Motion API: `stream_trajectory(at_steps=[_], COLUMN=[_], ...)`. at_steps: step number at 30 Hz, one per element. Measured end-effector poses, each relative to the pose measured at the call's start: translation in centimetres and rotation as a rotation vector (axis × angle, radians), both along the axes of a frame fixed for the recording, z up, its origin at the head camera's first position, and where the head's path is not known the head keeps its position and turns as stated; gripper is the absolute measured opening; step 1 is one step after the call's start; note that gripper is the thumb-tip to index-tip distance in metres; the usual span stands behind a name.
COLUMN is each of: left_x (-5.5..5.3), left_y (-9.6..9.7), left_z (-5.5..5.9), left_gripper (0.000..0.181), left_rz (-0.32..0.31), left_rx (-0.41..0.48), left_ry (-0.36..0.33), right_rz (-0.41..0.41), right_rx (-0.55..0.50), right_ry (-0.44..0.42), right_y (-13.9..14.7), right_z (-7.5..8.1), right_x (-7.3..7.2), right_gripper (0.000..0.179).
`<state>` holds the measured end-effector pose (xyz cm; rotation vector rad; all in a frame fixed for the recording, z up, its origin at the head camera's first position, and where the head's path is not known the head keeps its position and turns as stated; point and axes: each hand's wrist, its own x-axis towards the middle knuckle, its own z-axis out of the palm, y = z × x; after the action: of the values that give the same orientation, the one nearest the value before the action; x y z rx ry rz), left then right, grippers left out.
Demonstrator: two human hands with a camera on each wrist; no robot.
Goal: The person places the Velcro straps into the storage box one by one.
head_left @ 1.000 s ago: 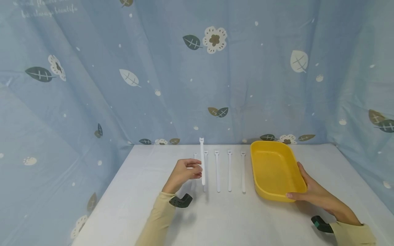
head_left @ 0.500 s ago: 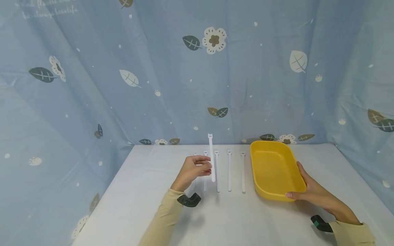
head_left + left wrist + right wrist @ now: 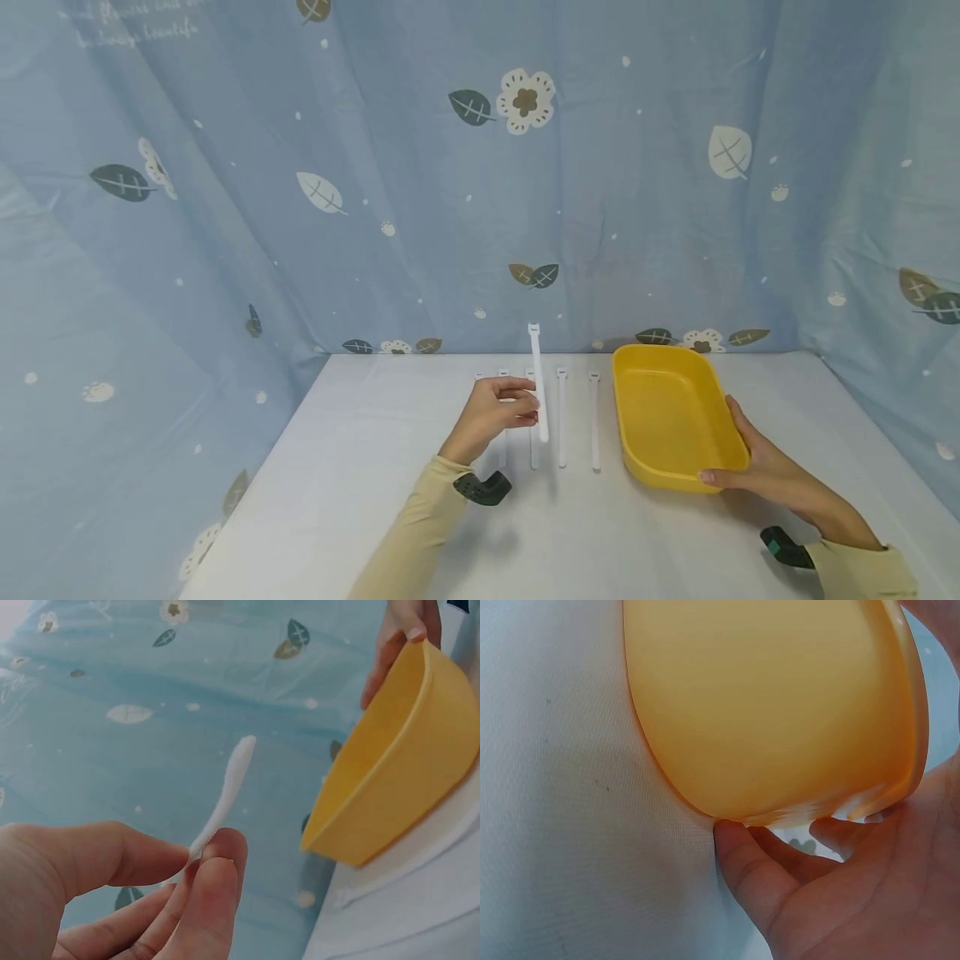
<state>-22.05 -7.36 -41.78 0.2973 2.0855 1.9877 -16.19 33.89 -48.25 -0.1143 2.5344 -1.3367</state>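
Note:
Between thumb and fingertips, my left hand (image 3: pixel 491 412) pinches a white cable tie (image 3: pixel 536 354), its slotted head pointing up, above the row on the table. In the left wrist view this tie (image 3: pixel 235 769) is seen edge-on, slightly bent and soft-looking. My right hand (image 3: pixel 776 475) grips the near right corner of a yellow plastic basin (image 3: pixel 667 417), thumb over the rim and fingers along the side. The right wrist view has its fingers (image 3: pixel 761 874) against the basin's outer wall (image 3: pixel 765 712). No things show inside the basin.
Several more white cable ties (image 3: pixel 562 425) lie side by side on the white table (image 3: pixel 570 542), left of the basin; my left hand partly hides some. A blue patterned curtain (image 3: pixel 420 167) hangs behind and along the sides.
My left hand has moved right with the cable tie, passing over the row toward the basin, and the tie has risen slightly. My right hand and the basin stay put.

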Motion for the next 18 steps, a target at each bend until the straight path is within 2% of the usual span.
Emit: stream_trajectory(at_steps=[8, 18], left_x=[0.0, -0.2], left_y=[1.7, 4.1], left_z=[0.3, 0.5], left_gripper=[0.035, 0.033], left_rz=[-0.025, -0.045], left_rx=[0.017, 0.049], left_ry=[0.009, 0.011], right_rz=[-0.001, 0.032], right_rx=[0.006, 0.011], right_ry=[-0.013, 0.035], right_y=[0.0, 0.0], right_z=[0.1, 0.2], right_x=[0.0, 0.1], right_gripper=[0.130, 0.127])
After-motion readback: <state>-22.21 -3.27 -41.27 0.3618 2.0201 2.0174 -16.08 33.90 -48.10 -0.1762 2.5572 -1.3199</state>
